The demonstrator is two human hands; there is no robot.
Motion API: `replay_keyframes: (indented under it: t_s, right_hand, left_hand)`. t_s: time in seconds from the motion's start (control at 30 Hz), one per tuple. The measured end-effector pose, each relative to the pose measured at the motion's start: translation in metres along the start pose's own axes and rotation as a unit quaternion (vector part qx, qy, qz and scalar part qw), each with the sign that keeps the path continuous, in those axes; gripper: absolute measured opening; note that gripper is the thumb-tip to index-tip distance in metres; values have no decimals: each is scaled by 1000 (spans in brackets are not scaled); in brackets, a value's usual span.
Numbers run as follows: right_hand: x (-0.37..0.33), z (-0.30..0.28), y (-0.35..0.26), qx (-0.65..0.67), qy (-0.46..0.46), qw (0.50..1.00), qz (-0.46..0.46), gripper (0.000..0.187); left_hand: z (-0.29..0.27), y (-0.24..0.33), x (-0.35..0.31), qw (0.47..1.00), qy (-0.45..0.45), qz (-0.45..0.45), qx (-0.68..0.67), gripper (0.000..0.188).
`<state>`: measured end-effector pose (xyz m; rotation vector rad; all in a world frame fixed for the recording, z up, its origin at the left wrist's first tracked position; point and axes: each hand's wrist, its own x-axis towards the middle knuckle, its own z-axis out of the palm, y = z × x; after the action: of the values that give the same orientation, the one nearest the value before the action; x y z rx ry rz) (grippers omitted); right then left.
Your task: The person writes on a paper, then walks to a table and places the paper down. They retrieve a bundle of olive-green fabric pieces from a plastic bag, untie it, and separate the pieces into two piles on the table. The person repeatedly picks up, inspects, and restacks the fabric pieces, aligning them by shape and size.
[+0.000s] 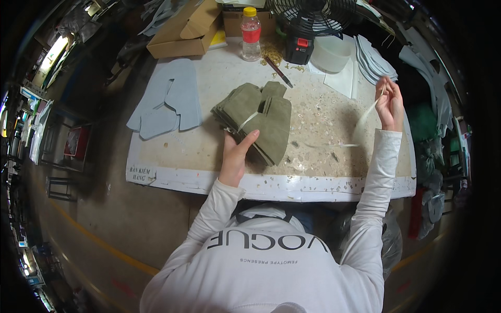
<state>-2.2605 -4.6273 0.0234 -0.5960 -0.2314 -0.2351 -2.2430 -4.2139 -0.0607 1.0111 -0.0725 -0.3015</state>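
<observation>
My left hand [237,156] grips the lower left side of a stack of olive-green cut fabric pieces [274,128], thumb on top and the other fingers hidden beneath. A narrow white band [249,120] crosses the stack near its middle. Raised over the right side of the table, my right hand [390,106] has its fingers pinched together on a thin white strip [370,110]. The strip hangs down toward the tabletop, blurred in part. Another stretch of white strip [334,145] lies right of the stack; whether the two join, I cannot tell.
Grey-blue cut pieces [183,99] lie at the left of the worktable [198,180], with more pieces [373,60] at the far right. Along the back stand a cardboard box [182,31], a bottle [251,36], a black fan [313,15] and a white roll [331,55]. A pen [279,72] lies nearby.
</observation>
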Motion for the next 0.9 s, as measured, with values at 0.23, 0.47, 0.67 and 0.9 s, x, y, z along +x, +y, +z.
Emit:
replay_keyframes:
  t_s: [0.23,0.47,0.67,0.9]
  right_hand:
    - [-8,-50,38,-626,254,727,-128,16]
    - [47,-60,95,-795,35,605,30,21]
    - [83,-21,114,-835,-95,541,-38,24]
    - [36,81,158,-830,-129,469,-271,13]
  left_hand:
    - [15,-9,-7,994,1,84,70,69]
    - [16,-10,-7,995,6,81,55,67]
    - [-3,-13,-5,997,32,13,-65,46]
    - [-6,-22,-3,996,49,19,-76,41]
